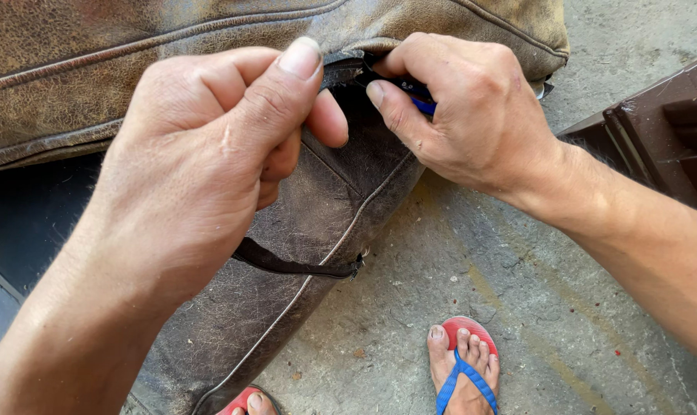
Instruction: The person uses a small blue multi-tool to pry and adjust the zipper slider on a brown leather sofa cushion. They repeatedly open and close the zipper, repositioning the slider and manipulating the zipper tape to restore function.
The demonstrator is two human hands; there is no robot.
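Observation:
A worn brown leather cushion cover with piped seams lies in front of me, its dark zipper strip hanging loose along one edge. My left hand is closed, thumb and fingers pinching the leather near the zipper opening at the top. My right hand grips a small blue-handled tool pressed against the same seam, most of the tool hidden under the fingers.
Rough concrete floor spreads to the right. My feet in red and blue flip-flops stand at the bottom. A dark brown moulded object sits at the right edge. A dark panel lies at the left.

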